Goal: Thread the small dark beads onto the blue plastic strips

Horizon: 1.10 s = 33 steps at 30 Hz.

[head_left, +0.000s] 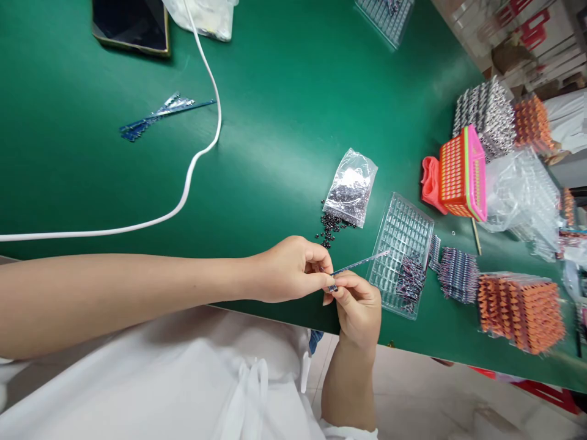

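At the front edge of the table, both hands meet fingertip to fingertip. My left hand [287, 269] is closed in a pinch on a thin blue strip [360, 264], whose free end slants up to the right over a clear tray. My right hand [360, 305] pinches the near end, where a small dark piece [332, 288] shows between the fingertips; exactly what it is I cannot make out. Just beyond the hands lie loose dark beads [330, 227], spilled by the mouth of a clear plastic bag [351, 189] of beads. The clear compartment tray [389, 244] holds a heap of thin dark pieces [410, 280].
Right of the tray are stacked strips [458, 275], orange stacks [520, 311] and a pink-orange basket [463, 174]. A white cable [190, 174] crosses the left side, near several blue strips [160, 115] and a phone [131, 25]. Another tray [387, 19] sits at the far edge.
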Available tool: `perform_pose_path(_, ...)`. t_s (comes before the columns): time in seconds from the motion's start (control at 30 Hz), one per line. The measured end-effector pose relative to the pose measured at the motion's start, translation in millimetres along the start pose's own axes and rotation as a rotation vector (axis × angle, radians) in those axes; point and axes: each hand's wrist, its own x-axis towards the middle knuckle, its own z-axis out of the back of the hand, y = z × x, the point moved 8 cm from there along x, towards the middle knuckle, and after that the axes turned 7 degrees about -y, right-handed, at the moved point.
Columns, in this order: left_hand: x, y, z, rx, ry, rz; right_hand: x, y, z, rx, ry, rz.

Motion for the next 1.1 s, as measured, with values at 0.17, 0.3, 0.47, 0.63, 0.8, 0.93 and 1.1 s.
perform_pose_path(0.17,0.8,1.7,-1.1,-0.012,-0.001,-0.01,0.0,-1.9,1.4,-0.034,-0.011,-0.015)
perform_pose_path(0.3,1.4,0.5,-1.4,-0.012,-0.006,-0.028,-0.2,-1.5,0.9,0.001,0.002,-0.015)
perform_pose_path(0.47,0.9,0.2,-1.9,0.005,0.018,-0.026,0.1,-2.8,-0.2,0.027,0.026,-0.027)
perform_pose_path(0.63,0.3,-3.0,-2.4,0.011,0.057,-0.031,0.1,-5.1,0.7,-0.003,0.031,-0.045)
perform_pose_path(0.8,1.0,-3.8,-2.0,0.021,0.051,-0.026,-0.7,-4.8,1.2,-0.025,0.018,-0.045)
perform_pose_path(0.93,1.3,-2.5,-2.6,0.028,0.051,-0.029,-0.5,-4.7,1.3,-0.021,0.014,-0.041)
perform_pose_path(1.1,0.6,-3.9,-2.3,0.059,0.059,-0.064,-0.1,-5.5,0.2,0.009,0.036,-0.063)
